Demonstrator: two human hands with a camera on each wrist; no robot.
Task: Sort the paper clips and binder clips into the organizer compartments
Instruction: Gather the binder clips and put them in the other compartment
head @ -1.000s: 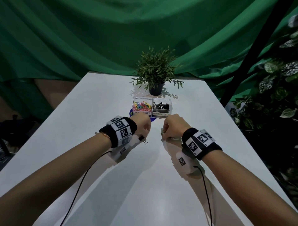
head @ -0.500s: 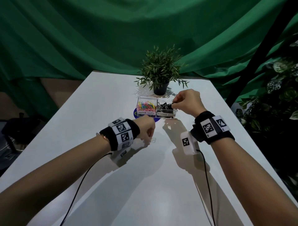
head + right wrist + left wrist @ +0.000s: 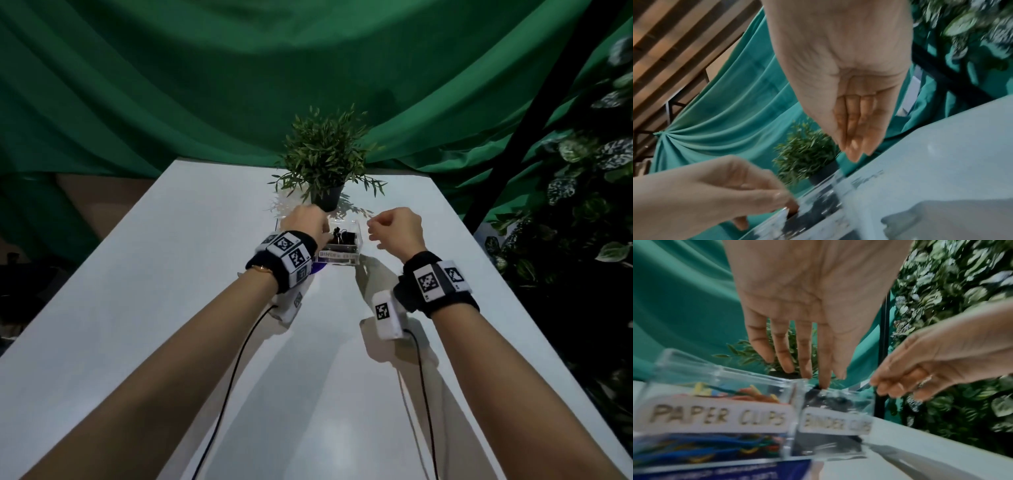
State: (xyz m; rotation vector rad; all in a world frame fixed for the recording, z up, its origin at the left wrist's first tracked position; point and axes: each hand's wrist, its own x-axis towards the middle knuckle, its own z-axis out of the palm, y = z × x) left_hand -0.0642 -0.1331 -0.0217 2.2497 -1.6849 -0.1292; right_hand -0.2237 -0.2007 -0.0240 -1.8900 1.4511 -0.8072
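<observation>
- My left hand [image 3: 809,305], fingers straight, hovers over the acrylic organizer [image 3: 719,379] near the tabletop's far edge; nothing pinched
- My right hand [image 3: 397,229] hangs loosely curled, empty, beside the binder-clip compartment [image 3: 344,238]; a careless brush could shove the light organizer or scatter clips

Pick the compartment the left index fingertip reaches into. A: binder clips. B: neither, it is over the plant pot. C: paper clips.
A: in the left wrist view the left hand's index fingertip dips past the rim of the binder clips compartment, onto the black clips.
</observation>
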